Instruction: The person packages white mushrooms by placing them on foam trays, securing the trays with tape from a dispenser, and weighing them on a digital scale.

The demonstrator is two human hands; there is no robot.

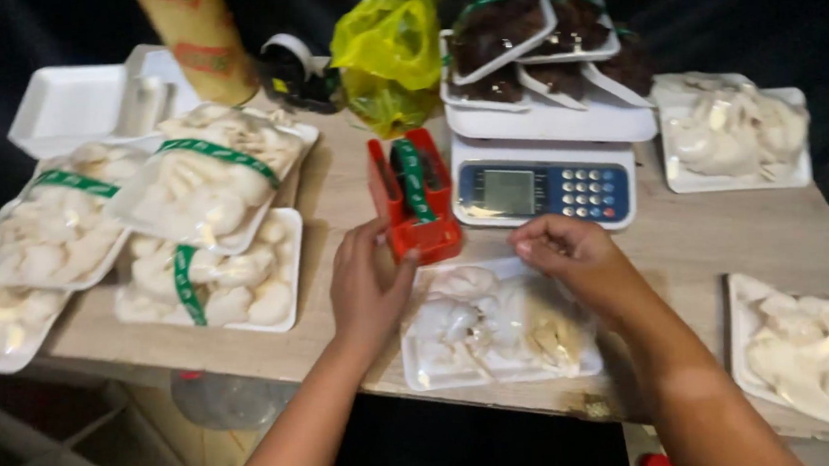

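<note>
Tabletop: mushroom tray [495, 328] between both hands; right fingers [538, 245] seemingly pinch its wrap, left fingers [377, 240] apart.

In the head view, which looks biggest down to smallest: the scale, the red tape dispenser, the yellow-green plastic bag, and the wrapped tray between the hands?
1. Wrapped tray, though it lies nearest the camera.
2. Scale, counting its white platform; close to the tray, so this order is unsure.
3. Yellow-green plastic bag.
4. Red tape dispenser, clearly smallest.

Hands [370, 287] [567, 249] on wrapped mushroom tray [496, 337]; red tape dispenser [413, 205] just beyond
</note>
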